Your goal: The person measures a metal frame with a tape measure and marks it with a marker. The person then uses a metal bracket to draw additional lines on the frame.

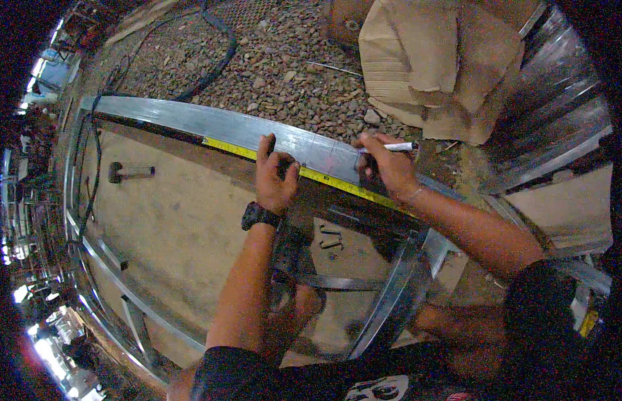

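Note:
A long flat silver metal bar runs across in front of me. The yellow blade of a tape measure lies along its near edge; its case is not visible. My left hand, with a black watch on the wrist, is curled over the blade, thumb and fingers pinching it at the bar and the index finger reaching onto the metal. To the right, a white marker pen is gripped in my right hand, which rests over the bar near some faint marks. The pen's tip is hidden by the fingers.
A hammer lies on the floor inside a metal frame. Small bent metal pieces are below the bar. Beyond it are gravel, a dark hose and crumpled cardboard. Metal sheets stand at right.

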### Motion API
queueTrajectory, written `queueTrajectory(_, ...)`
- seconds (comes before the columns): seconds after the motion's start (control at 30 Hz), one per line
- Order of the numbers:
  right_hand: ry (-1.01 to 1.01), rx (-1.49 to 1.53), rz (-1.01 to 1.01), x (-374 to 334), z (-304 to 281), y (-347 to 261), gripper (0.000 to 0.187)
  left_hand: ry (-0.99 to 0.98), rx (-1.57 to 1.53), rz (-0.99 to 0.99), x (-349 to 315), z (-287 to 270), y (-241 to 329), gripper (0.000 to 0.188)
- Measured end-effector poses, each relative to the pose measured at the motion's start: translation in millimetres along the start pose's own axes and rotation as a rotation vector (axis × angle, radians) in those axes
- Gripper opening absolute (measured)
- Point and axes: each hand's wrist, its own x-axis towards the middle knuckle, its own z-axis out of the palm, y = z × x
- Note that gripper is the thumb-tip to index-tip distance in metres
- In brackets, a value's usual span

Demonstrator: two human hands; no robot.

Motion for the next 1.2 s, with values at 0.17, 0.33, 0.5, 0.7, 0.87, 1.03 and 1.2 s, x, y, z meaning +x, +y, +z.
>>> queueTrajectory(0.17, 0.416, 0.151, -0.273, -12.2, 22.8, 27.5, 0.017, -0.031, 0.041, -0.031, 3.4, -4.9, 3.5, 0.017)
queueTrajectory(0.33, 0.420, -0.007, -0.278, -41.0, 32.5, 48.0, 0.030, -0.008, 0.095, 0.032, 2.5, -1.9, -1.6, 0.017)
queueTrajectory(0.5, 0.535, -0.246, -0.388, -34.6, 26.9, 69.4, 0.034, -0.035, 0.099, 0.002, 2.7, -1.4, -1.2, 0.017)
queueTrajectory(0.7, 0.499, -0.271, -0.370, -28.7, 16.7, 80.8, 0.035, -0.023, 0.062, -0.013, 1.3, -2.9, 4.2, 0.016)
queueTrajectory(0.87, 0.538, -0.397, -0.531, -25.4, 9.5, 85.0, 0.030, -0.033, 0.061, -0.006, 5.1, -1.6, 7.9, 0.016)
queueTrajectory(1.03, 0.504, -0.426, -0.424, -33.1, 17.4, 73.7, 0.027, -0.067, 0.147, 0.037, 5.5, -7.8, -1.3, 0.017)
queueTrajectory(1.2, 0.461, -0.316, -0.397, -36.0, 15.9, 66.8, 0.028, -0.045, 0.093, -0.022, 4.6, -6.3, 9.2, 0.017)
